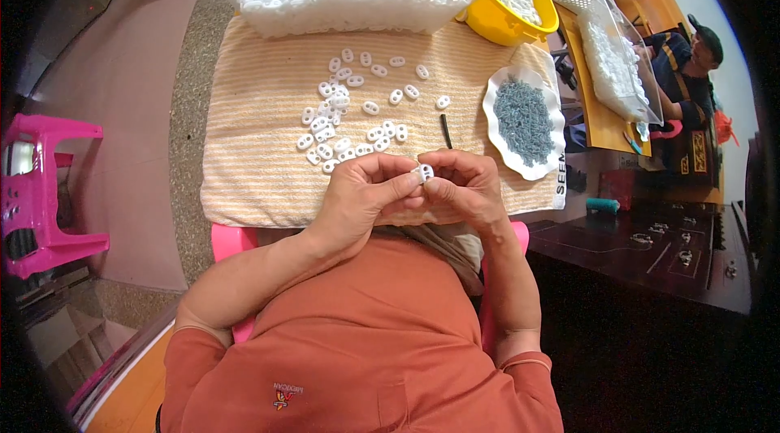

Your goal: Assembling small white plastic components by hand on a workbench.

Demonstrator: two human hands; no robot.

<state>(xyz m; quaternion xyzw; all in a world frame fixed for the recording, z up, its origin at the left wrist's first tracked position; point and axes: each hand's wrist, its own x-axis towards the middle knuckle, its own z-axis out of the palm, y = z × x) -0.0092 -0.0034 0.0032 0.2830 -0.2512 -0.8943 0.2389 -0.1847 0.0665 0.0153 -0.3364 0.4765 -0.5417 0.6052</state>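
Over the striped towel (pixel 260 181) on my lap, my left hand (pixel 357 193) and right hand (pixel 463 185) meet, fingertips pinching one small white plastic piece (pixel 425 172). It seems light, stiff and slippery; I'd grip its edges.

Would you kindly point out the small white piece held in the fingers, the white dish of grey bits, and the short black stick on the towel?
small white piece (pixel 425 172), head view, its visible middle.
white dish (pixel 497 85), head view, bare scalloped rim.
black stick (pixel 446 132), head view, mid-length.
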